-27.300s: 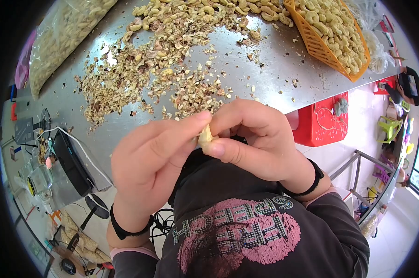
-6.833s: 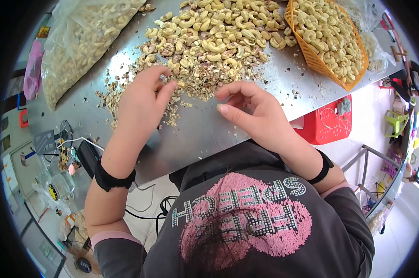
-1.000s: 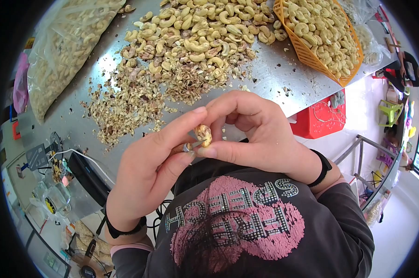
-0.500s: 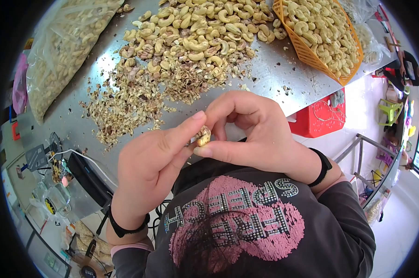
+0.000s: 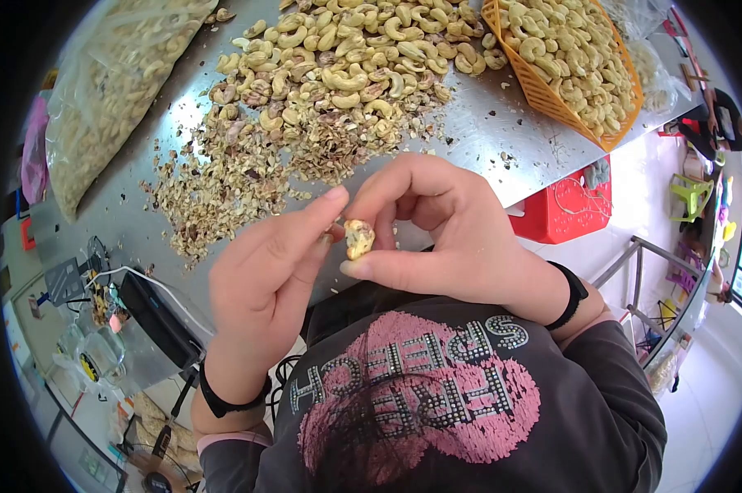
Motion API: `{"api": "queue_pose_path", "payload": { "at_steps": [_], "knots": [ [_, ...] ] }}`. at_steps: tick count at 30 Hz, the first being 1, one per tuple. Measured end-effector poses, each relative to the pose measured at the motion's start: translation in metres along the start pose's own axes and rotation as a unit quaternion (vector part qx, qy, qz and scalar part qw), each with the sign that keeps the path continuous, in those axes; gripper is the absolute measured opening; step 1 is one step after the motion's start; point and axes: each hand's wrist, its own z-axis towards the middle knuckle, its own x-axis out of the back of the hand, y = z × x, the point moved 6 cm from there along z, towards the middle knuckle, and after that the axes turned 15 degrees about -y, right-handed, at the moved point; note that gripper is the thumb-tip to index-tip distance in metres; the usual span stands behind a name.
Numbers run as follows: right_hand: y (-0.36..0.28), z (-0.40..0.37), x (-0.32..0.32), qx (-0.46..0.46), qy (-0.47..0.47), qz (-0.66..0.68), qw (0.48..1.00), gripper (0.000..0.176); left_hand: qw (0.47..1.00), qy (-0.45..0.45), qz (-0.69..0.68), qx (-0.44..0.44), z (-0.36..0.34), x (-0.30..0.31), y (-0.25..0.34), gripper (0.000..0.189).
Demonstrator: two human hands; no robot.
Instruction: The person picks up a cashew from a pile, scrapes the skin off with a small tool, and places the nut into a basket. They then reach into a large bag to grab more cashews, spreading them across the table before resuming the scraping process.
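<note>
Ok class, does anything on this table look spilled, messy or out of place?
Yes: scraps lie strewn across the table beside the cashew pile, a few straying toward the basket. The cashew pinched in the right hand looks patchy, only part-peeled.

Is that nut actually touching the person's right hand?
Touching. The head view shows the right hand pinching the cashew between thumb and fingertip.
</note>
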Motion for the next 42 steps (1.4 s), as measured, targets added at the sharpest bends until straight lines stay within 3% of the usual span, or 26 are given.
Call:
{"api": "queue_pose_path", "payload": {
  "at_steps": [2,6,8,14,17,24,30,35,39,41,42],
  "knots": [
    [0.001,0.000,0.001,-0.001,0.004,0.002,1.000,0.020,0.997,-0.055,-0.030,0.043,0.001,-0.001,-0.003,0.032],
    [0.000,-0.001,0.001,-0.014,-0.021,0.020,0.999,0.030,0.996,-0.071,-0.017,0.051,-0.003,-0.003,-0.002,0.036],
    [0.000,-0.001,0.001,-0.016,-0.023,0.024,0.999,0.029,0.988,-0.090,-0.069,0.104,-0.005,-0.004,-0.006,0.038],
    [0.002,0.000,0.002,-0.010,0.005,0.018,1.000,0.023,0.967,-0.067,-0.208,0.134,-0.009,-0.006,-0.011,0.035],
    [0.002,-0.001,0.004,-0.015,0.013,0.007,1.000,0.023,0.964,-0.070,-0.216,0.139,-0.011,-0.006,-0.010,0.034],
    [0.004,-0.002,0.004,-0.020,0.035,-0.043,0.998,0.021,0.979,-0.046,-0.187,0.073,-0.007,-0.010,-0.005,0.034],
    [0.000,-0.002,0.004,0.001,0.048,-0.078,0.996,0.019,0.997,-0.038,-0.044,0.042,-0.008,-0.008,-0.006,0.031],
    [0.001,-0.002,0.003,0.013,0.046,-0.074,0.996,0.020,0.997,0.036,0.062,-0.029,-0.005,-0.006,0.005,0.031],
    [0.000,-0.001,0.002,0.034,0.042,-0.036,0.998,0.020,0.996,0.060,0.058,-0.043,-0.009,-0.007,0.006,0.030],
    [0.003,0.000,0.001,0.035,0.043,-0.019,0.998,0.021,0.995,0.037,-0.077,0.054,-0.015,-0.011,-0.006,0.028],
    [0.004,0.000,0.001,0.035,0.043,-0.001,0.998,0.022,0.995,0.036,-0.077,0.053,-0.017,-0.011,-0.005,0.028]
  ]
}}
